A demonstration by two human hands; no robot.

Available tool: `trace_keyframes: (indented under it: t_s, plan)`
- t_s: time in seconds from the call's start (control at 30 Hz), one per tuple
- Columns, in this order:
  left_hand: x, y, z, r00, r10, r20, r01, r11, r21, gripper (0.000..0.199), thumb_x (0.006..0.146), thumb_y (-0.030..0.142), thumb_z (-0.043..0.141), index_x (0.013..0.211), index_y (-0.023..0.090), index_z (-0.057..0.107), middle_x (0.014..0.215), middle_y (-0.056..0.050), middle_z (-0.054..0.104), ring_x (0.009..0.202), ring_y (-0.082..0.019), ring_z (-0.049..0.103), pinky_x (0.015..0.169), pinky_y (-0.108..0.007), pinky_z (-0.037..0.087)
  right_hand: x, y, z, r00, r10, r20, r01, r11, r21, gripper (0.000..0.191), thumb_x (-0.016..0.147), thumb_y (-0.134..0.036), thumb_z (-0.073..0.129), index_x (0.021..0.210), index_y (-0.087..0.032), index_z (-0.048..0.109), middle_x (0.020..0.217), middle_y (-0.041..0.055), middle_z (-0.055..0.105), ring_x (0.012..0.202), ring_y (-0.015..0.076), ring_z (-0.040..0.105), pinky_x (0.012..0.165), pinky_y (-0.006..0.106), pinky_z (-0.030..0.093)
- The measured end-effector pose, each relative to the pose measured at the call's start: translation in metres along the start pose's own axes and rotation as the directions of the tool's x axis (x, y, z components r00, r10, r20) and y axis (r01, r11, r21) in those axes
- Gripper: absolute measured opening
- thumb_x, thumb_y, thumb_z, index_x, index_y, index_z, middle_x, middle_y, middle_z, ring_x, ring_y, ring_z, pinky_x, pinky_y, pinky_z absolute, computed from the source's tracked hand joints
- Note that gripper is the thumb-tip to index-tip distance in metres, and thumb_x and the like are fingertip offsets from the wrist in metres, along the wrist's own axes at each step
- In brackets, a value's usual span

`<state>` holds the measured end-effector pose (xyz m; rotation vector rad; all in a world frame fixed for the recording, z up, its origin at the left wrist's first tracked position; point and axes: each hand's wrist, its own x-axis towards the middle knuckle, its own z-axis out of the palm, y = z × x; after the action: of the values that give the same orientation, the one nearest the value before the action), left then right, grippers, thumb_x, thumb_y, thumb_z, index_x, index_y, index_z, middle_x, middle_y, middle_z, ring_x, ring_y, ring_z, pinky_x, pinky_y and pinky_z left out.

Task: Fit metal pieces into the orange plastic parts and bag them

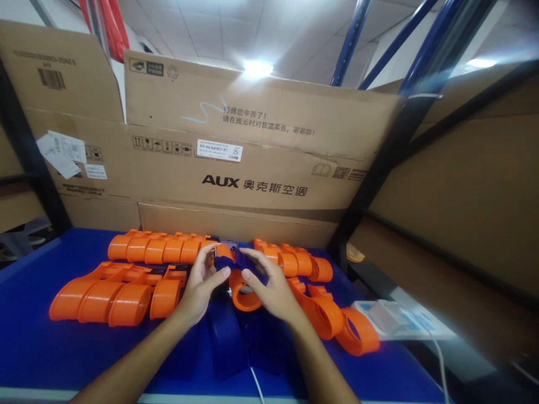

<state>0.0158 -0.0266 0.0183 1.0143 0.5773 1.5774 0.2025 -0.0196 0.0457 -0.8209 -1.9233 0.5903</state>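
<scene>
My left hand (205, 283) and my right hand (269, 283) are close together over the middle of the blue table, fingers curled and thumbs facing each other. Between them they grip a dark blue plastic part (241, 259), whose full shape the fingers partly cover. An orange ring-shaped part (247, 303) shows just below the thumbs; whether it is joined to the blue part I cannot tell. Beneath my wrists lie larger dark blue curved pieces (227, 339) on the table.
Orange ring-shaped parts stand in a back-left row (155, 249), a front-left row (99, 297) and a right-hand group (324, 314). A white cable (256, 384) runs off the front edge (37, 394). Behind stands a cardboard panel (168, 174); at right, a white tray (404, 320).
</scene>
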Motion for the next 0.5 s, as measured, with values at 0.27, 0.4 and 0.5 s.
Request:
trace_keyframes:
  t_s: [0.27, 0.4, 0.5]
  plan:
    - [-0.001, -0.003, -0.006, 0.991, 0.122, 0.051, -0.124, 0.992, 0.040, 0.070, 0.074, 0.031, 0.084, 0.138, 0.030, 0.057, 0.147, -0.008, 0.056, 0.138, -0.031, 0.049, 0.113, -0.039, 0.041, -0.004, 0.004, 0.001, 0.985, -0.161, -0.060, 0.136, 0.945, -0.299, 0.067, 0.083, -0.042, 0.079, 0.143, -0.028, 0.054, 0.128, 0.0115, 0.067, 0.116, 0.0312, 0.064, 0.103, 0.050, 0.051]
    - [-0.001, 0.002, -0.003, 0.984, 0.159, 0.085, -0.168, 0.980, 0.109, 0.060, 0.077, 0.030, 0.083, 0.131, 0.027, 0.057, 0.143, -0.010, 0.059, 0.136, -0.031, 0.053, 0.115, -0.043, 0.038, -0.005, 0.009, -0.001, 0.945, -0.319, -0.072, 0.246, 0.838, -0.487, 0.069, 0.081, -0.041, 0.081, 0.144, -0.031, 0.054, 0.122, 0.0115, 0.066, 0.112, 0.0316, 0.063, 0.099, 0.051, 0.049]
    - [-0.001, 0.006, -0.001, 0.982, 0.181, 0.050, -0.187, 0.968, 0.166, 0.047, 0.077, 0.029, 0.083, 0.118, 0.026, 0.060, 0.133, -0.010, 0.065, 0.131, -0.030, 0.057, 0.113, -0.044, 0.039, -0.006, 0.012, -0.001, 0.920, -0.390, -0.047, 0.298, 0.770, -0.565, 0.068, 0.083, -0.041, 0.080, 0.145, -0.031, 0.054, 0.121, 0.0120, 0.065, 0.112, 0.0323, 0.062, 0.098, 0.053, 0.047]
